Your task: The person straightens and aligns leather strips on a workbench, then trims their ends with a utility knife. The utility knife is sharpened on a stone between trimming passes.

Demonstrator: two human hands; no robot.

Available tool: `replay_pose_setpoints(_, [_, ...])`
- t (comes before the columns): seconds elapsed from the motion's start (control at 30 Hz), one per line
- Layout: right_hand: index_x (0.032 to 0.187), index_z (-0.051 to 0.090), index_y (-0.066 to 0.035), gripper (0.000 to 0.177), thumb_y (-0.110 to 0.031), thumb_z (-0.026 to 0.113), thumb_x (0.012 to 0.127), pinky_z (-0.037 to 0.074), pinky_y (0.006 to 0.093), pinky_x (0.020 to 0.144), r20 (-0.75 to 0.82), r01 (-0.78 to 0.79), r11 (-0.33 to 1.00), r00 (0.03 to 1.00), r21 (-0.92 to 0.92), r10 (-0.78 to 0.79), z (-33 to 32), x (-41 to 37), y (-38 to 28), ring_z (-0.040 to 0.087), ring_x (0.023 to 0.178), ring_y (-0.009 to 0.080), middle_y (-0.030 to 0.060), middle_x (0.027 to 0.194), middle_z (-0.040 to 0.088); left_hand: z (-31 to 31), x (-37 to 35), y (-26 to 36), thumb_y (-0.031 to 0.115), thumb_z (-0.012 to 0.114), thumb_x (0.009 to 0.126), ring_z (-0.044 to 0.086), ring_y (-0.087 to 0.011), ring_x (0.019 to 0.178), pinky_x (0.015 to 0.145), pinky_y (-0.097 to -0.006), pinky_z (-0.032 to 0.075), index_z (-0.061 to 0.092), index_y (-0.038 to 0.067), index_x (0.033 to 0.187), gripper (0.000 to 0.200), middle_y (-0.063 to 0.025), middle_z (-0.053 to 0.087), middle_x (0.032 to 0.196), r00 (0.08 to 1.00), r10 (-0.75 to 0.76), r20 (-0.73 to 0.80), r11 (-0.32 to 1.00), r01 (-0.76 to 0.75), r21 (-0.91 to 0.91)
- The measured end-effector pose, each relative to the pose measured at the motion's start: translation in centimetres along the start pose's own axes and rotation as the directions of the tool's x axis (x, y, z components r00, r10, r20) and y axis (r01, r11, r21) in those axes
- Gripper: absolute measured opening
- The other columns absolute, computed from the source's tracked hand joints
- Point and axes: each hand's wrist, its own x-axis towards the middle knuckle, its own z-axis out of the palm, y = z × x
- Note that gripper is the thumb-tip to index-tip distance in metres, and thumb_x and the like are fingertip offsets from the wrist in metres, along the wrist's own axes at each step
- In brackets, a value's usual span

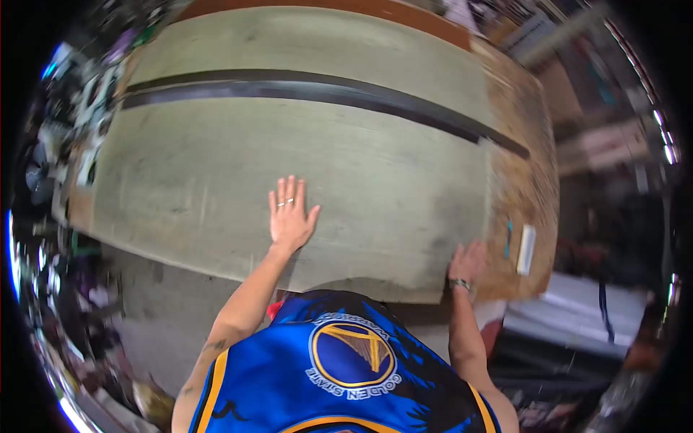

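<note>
A large greenish-grey sheet (216,166) covers most of the table in front of me. My left hand (291,216) lies flat on it near the middle, fingers spread, a ring on one finger. At the sheet's near right corner, my right hand (468,261) rests with its fingers stretched out, somewhat blurred; a band (460,283) circles that wrist. Neither hand holds anything. Across the far part of the sheet runs a long dark strip (289,88), its right end reaching past the sheet onto the brown board.
A teal pen-like tool (508,238) and a white block (527,250) lie on the brown wooden board (538,195) at the right. Stacked white sheets (577,310) sit below the table's right corner. Clutter (79,115) crowds the left edge.
</note>
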Motion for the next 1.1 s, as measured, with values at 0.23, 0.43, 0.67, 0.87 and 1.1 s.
replay_pose_setpoints(0.23, [0.167, 0.022, -0.003, 0.078, -0.053, 0.037, 0.110, 0.015, 0.0575, 0.129, 0.003, -0.070, 0.992, 0.998, 0.107, 0.070, -0.3, -2.8, -2.5, 0.014, 0.163, 0.0363, 0.0194, 0.176, 0.017, 0.4, 6.7, -2.3, 0.059, 0.045, 0.105, 0.012, -0.0364, 0.163, 0.131, -0.0574, 0.011, 0.028, 0.005, 0.167, 0.083, -0.0161, 0.022, 0.175, 0.999, -0.030, -0.028, 0.996, 0.032, 0.082])
replay_pose_setpoints(0.43, [0.167, 0.024, -0.002, 0.078, -0.053, 0.037, 0.109, 0.015, 0.0590, 0.129, -0.018, -0.067, 0.989, 0.997, 0.134, 0.070, -1.9, -2.8, -3.2, 0.016, 0.162, 0.0381, 0.0212, 0.175, 0.019, 1.7, 14.3, 1.8, 0.067, 0.036, 0.105, 0.006, -0.0369, 0.164, 0.131, -0.0565, 0.007, 0.019, 0.001, 0.168, 0.093, -0.0186, 0.014, 0.177, 0.998, -0.065, 0.016, 0.980, 0.060, 0.190])
replay_pose_setpoints(0.67, [0.165, 0.028, 0.001, 0.080, -0.053, 0.040, 0.108, 0.016, 0.0611, 0.128, -0.040, -0.045, 0.979, 0.998, 0.197, 0.054, -3.0, -3.1, -3.3, 0.017, 0.162, 0.0399, 0.0243, 0.173, 0.022, 5.9, 15.8, 19.7, 0.069, 0.037, 0.104, 0.004, -0.0354, 0.164, 0.132, -0.0522, 0.006, 0.015, -0.005, 0.167, 0.099, -0.0197, 0.013, 0.177, 0.975, 0.199, 0.099, 0.963, -0.213, 0.165])
replay_pose_setpoints(0.87, [0.163, 0.030, 0.003, 0.080, -0.051, 0.045, 0.106, 0.015, 0.0624, 0.127, -0.017, 0.001, 0.961, 1.000, 0.276, 0.004, -3.5, -2.5, -2.1, 0.016, 0.162, 0.0412, 0.0258, 0.173, 0.022, 10.9, 15.2, 36.5, 0.072, 0.036, 0.103, 0.004, -0.0369, 0.164, 0.132, -0.0506, 0.005, 0.015, -0.006, 0.166, 0.102, -0.0226, 0.013, 0.176, 0.920, 0.380, 0.099, 0.916, -0.389, 0.101])
replay_pose_setpoints(1.1, [0.150, 0.047, -0.001, 0.057, -0.025, 0.060, 0.100, 0.033, 0.0586, 0.116, -0.180, 0.230, 0.685, 0.973, 0.691, -0.144, -2.1, 4.5, 12.1, 0.042, 0.142, 0.0444, 0.0241, 0.150, 0.050, 14.8, 11.1, 50.6, 0.069, 0.038, 0.104, 0.010, -0.0374, 0.164, 0.133, -0.0508, 0.008, 0.021, -0.003, 0.166, 0.097, -0.0195, 0.020, 0.175, 0.826, 0.552, 0.116, 0.833, -0.553, -0.033])
